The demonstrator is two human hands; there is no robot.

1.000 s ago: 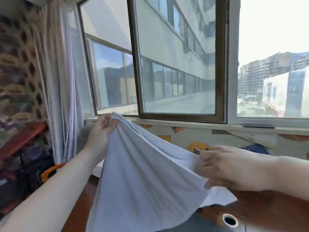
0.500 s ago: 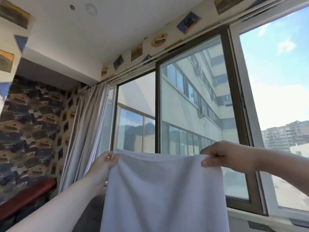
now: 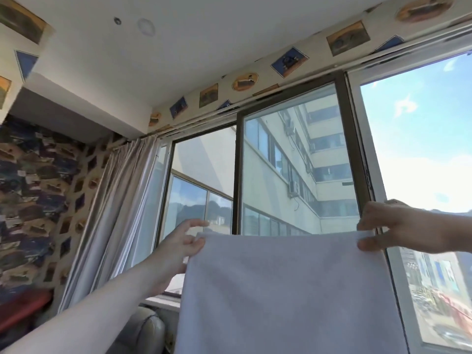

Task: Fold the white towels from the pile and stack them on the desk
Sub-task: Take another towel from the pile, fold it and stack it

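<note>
You have the white towel raised flat before the window, hanging straight down from its top edge; this is judged the spreading step ahead of the first fold. Your left hand pinches the top left corner, index finger extended and free. Your right hand pinches the top right corner between thumb and fingers. Next move calls for bringing both corners together evenly. Worktop and pile are out of view.
</note>
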